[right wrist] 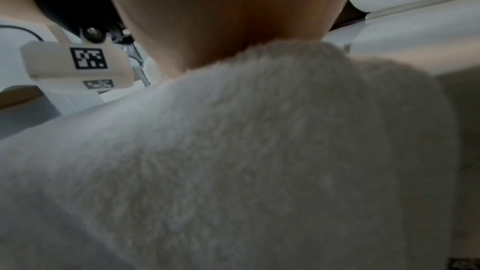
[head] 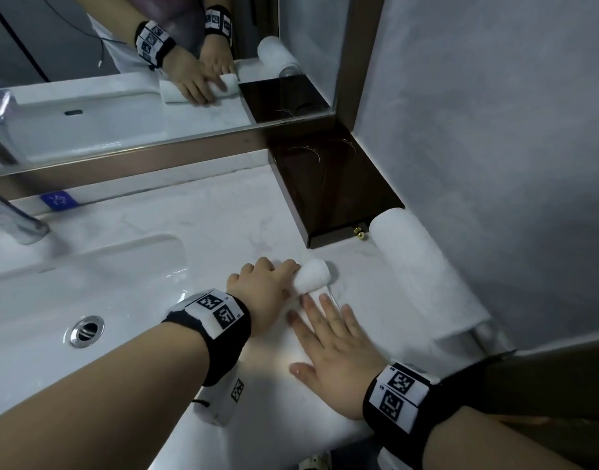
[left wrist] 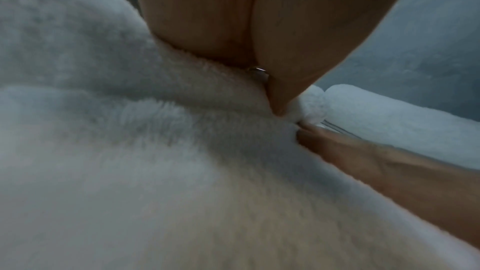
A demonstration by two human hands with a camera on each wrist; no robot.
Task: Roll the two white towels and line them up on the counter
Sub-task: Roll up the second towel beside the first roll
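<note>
One white towel (head: 423,266) lies fully rolled on the counter along the right wall, also seen in the left wrist view (left wrist: 389,114). The second white towel (head: 313,276) is partly rolled in the middle of the counter (head: 206,215). Its flat part runs under both hands toward the front edge. My left hand (head: 267,283) curls its fingers over the rolled part. My right hand (head: 335,337) lies flat on the towel just behind the roll, fingers straight. The towel's pile fills both wrist views (left wrist: 155,151) (right wrist: 259,151).
A white sink basin (head: 87,283) with a metal drain (head: 86,330) and a chrome faucet (head: 16,218) sits to the left. A dark wooden box (head: 332,188) fills the back right corner. A mirror (head: 121,79) stands behind, a grey wall (head: 494,130) to the right.
</note>
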